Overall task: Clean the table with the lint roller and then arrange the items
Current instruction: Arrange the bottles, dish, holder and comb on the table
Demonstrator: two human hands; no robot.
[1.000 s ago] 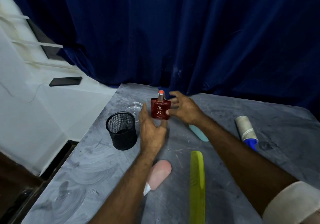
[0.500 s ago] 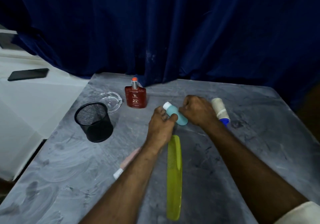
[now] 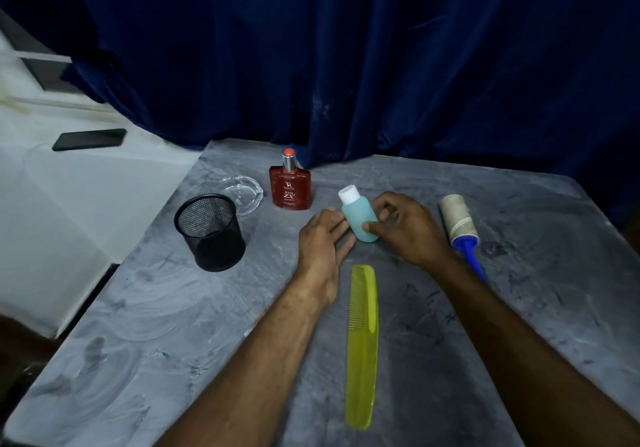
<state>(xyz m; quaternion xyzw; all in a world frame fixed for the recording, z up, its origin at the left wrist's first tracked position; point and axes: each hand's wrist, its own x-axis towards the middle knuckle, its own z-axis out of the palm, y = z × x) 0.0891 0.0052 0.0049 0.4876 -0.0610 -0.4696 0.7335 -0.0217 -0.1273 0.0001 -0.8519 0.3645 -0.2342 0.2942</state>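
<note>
At frame centre, the right hand (image 3: 408,230) gripped the blue bottle (image 3: 358,220); the left hand (image 3: 320,251) lay open-fingered against it.

A dark blue curtain (image 3: 346,59) hung behind the table you worked at, its folds reaching down to the far edge. To your left, a black phone (image 3: 89,139) lay flat on a white ledge (image 3: 69,183), well apart from the table. A window frame (image 3: 38,69) showed above it, blurred.
</note>
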